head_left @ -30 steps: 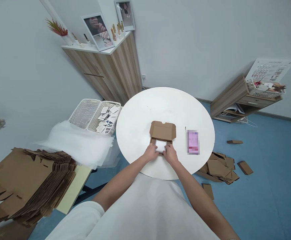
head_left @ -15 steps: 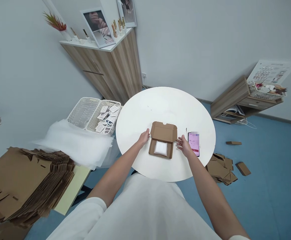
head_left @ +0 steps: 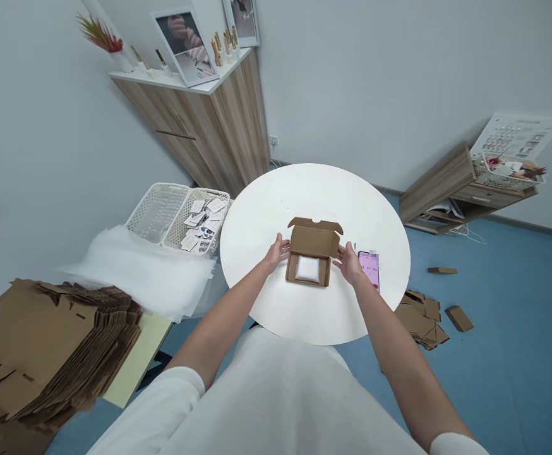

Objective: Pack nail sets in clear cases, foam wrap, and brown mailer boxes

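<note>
A brown cardboard mailer box (head_left: pixel 314 241) stands on the round white table with its lid raised at the far side. Inside its tray lies a white wrapped packet (head_left: pixel 308 269). At the box's left side is my left hand (head_left: pixel 276 254), thumb up and fingers stretched towards the lid's edge. My right hand (head_left: pixel 348 263) is at the right side, its fingers apart and some fingertips hidden behind the lid's side flap. Whether either hand presses on the cardboard is hard to make out. A phone (head_left: pixel 369 268) with a timer on a pink screen lies beside my right hand.
White baskets (head_left: pixel 177 218) of carded small items and clear packs stand left of the table (head_left: pixel 257 208). White foam sheets (head_left: pixel 138 272) and a stack of flat cardboard boxes (head_left: pixel 62 347) lie nearer. Folded cardboard (head_left: pixel 420 319) is on the floor at right.
The box has shifted slightly away from me, and its lid stands higher with its front flap bent. Both hands have moved a little forward and closer against the box's sides.
</note>
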`<state>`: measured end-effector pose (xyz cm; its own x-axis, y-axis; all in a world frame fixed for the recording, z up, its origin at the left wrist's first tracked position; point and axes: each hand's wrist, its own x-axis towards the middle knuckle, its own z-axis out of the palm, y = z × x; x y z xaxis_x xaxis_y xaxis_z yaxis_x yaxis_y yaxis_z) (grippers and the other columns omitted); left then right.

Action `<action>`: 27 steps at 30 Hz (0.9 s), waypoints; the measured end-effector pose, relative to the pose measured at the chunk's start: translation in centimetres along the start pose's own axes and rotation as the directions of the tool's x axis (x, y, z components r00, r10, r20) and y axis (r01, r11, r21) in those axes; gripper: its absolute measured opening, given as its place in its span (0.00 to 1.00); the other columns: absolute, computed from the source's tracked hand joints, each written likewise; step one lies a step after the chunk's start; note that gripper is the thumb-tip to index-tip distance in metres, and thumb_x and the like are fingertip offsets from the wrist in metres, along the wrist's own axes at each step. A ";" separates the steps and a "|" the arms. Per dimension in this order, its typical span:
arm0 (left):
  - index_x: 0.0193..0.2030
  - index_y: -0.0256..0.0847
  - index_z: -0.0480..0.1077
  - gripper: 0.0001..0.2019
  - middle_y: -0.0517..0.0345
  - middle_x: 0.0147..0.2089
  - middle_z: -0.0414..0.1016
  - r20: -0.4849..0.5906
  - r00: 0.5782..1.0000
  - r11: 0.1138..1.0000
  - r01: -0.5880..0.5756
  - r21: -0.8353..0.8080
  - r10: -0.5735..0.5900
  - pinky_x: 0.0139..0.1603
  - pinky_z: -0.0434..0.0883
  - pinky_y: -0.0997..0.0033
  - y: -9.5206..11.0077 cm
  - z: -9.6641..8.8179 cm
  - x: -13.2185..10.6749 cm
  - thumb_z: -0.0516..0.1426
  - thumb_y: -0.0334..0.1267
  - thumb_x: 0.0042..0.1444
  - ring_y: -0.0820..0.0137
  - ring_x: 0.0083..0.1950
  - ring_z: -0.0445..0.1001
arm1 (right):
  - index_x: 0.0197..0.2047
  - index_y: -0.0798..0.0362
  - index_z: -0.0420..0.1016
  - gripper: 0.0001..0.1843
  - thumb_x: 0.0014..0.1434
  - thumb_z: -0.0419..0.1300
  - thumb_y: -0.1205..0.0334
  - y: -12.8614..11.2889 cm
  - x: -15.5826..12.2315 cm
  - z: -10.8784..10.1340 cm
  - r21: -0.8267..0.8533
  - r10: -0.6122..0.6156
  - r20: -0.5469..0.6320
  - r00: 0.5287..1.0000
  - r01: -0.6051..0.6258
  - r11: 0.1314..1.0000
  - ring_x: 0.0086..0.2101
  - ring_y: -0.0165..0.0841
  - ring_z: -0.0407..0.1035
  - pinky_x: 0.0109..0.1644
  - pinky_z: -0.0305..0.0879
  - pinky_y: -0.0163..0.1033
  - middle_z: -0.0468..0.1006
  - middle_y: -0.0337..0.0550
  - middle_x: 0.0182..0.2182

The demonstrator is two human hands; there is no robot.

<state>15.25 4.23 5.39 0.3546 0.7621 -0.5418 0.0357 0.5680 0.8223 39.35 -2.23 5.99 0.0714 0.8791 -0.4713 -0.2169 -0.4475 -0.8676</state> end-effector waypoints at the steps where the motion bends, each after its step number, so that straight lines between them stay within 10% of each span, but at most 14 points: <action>1: 0.55 0.37 0.59 0.39 0.48 0.61 0.56 0.018 1.000 1.000 -0.016 -0.008 0.016 0.52 0.62 0.63 0.0 -0.1 0.0 0.32 0.64 0.51 0.59 0.59 0.58 | 0.48 0.39 0.67 0.32 0.53 0.35 0.35 -0.1 -0.2 0.0 -0.008 -0.022 0.017 1.000 0.022 1.000 0.51 0.37 0.58 0.50 0.56 0.44 0.66 0.34 0.52; 16: 0.52 0.45 0.63 0.37 0.54 0.53 0.65 0.075 0.997 0.956 -0.001 0.294 -0.022 0.46 0.63 0.65 -1.5 -1.2 -2.8 0.26 0.62 0.52 0.65 0.51 0.64 | 0.49 0.43 0.67 0.35 0.52 0.34 0.35 2.3 -2.7 -1.5 -0.139 0.037 0.090 0.995 -0.024 0.990 0.45 0.38 0.65 0.46 0.61 0.43 0.69 0.41 0.48; 27: 0.38 0.39 0.68 0.18 0.52 0.42 0.72 -0.031 0.999 0.874 0.039 0.484 -0.027 0.38 0.64 0.72 -3.5 -0.3 -4.6 0.51 0.51 0.49 0.66 0.41 0.69 | 0.42 0.50 0.70 0.21 0.49 0.54 0.46 4.0 -5.1 -0.7 -0.381 0.075 0.011 0.997 -0.065 0.922 0.41 0.35 0.67 0.41 0.61 0.39 0.73 0.44 0.41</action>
<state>13.19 -1.17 4.92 0.3244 0.7556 -0.5690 0.4968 0.3758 0.7823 38.79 -8.63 4.82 0.0445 0.8447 -0.5333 0.1660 -0.5327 -0.8299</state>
